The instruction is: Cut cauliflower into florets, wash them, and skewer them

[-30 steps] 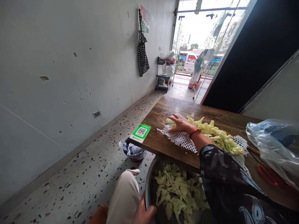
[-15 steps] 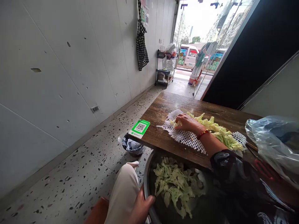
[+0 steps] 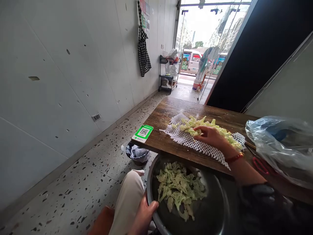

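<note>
My left hand (image 3: 146, 210) grips the near-left rim of a large metal basin (image 3: 150, 178), thumb over the edge. Loose cauliflower florets (image 3: 176, 186) lie in a heap inside the basin. Over the wooden table (image 3: 168, 109), my right hand (image 3: 210, 138) has its fingers closed on a pale cauliflower piece (image 3: 197, 132). Beneath it, a white foam net (image 3: 179, 138) is spread flat, with a long pile of cut cauliflower (image 3: 223, 133) along its far side. The right fingertips are partly hidden by the hand and the florets.
A green-and-white QR code card (image 3: 143, 132) lies on the table's left corner. Red-handled scissors (image 3: 260, 165) and a clear plastic bag (image 3: 271, 140) are at the right. A lined bin (image 3: 138, 153) stands on the floor; a cart (image 3: 168, 73) is near the glass door.
My right hand has moved right along the net from its left end, and some cauliflower now lies nearer the net's left part. My left hand stays on the basin rim. The view has shifted slightly.
</note>
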Tool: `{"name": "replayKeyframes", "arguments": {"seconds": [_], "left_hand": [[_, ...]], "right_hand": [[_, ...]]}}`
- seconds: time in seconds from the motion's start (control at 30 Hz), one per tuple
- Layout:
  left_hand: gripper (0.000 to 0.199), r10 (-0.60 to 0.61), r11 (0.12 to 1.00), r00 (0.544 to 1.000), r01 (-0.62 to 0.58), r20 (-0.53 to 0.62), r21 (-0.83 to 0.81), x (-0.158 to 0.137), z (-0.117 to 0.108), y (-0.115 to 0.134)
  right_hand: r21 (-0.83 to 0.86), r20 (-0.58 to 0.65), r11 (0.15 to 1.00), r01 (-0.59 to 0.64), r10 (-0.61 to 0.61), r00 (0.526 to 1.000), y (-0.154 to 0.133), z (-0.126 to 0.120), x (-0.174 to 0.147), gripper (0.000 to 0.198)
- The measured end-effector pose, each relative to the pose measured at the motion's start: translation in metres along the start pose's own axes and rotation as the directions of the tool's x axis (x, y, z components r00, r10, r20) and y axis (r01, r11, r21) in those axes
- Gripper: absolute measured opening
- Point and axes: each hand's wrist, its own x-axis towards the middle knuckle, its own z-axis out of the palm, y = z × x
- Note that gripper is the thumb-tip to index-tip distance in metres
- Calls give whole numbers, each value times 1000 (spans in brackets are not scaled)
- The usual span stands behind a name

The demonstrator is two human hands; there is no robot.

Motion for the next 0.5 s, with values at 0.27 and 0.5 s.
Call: {"name": "replayKeyframes", "arguments": {"seconds": [0.27, 0.5], "left_hand": [[57, -88, 996, 996, 88, 1, -5, -1, 6, -3], [55, -57, 998, 998, 57, -13, 7, -2, 3, 0]], "right_hand": [[-111, 306, 921, 373, -326, 895, -38, 17, -28, 37], [-557, 182, 822, 115, -15, 983, 22, 27, 91, 64]]}}
